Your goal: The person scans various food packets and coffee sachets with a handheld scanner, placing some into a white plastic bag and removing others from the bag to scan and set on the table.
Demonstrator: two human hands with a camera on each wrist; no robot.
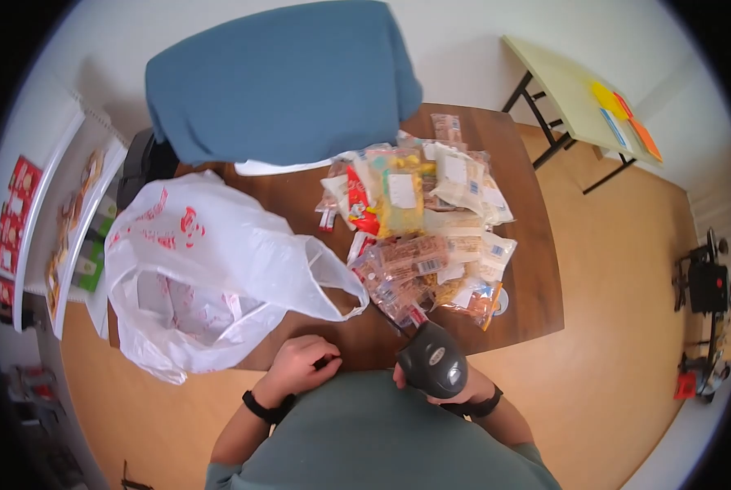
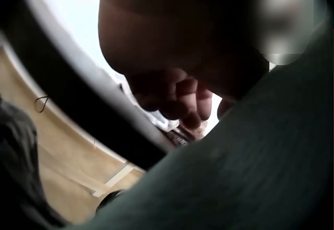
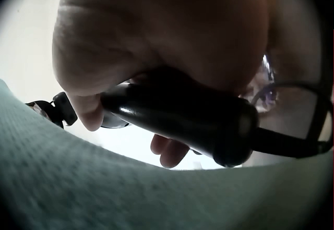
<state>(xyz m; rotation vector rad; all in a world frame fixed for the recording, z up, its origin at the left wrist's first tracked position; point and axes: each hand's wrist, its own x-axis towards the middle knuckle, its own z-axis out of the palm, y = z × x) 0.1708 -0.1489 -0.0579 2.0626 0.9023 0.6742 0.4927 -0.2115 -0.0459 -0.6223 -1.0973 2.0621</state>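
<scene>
Fingers of right hand (image 1: 473,387) wrap black plastic handheld scanner (image 1: 432,359); at its nine o'clock, left hand (image 1: 301,365) loosely curled, empty.

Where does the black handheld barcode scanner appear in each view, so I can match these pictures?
Head: barcode scanner just right of lower centre, in the right hand, below the packets.
Left wrist: no scanner can be made out.
Right wrist: its handle crosses the middle, cable leaving at right.
Shared landmark: the grey-green shirt, low in all three.

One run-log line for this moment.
right hand: grips scanner | left hand: near plastic bag | packets: piled on table
</scene>
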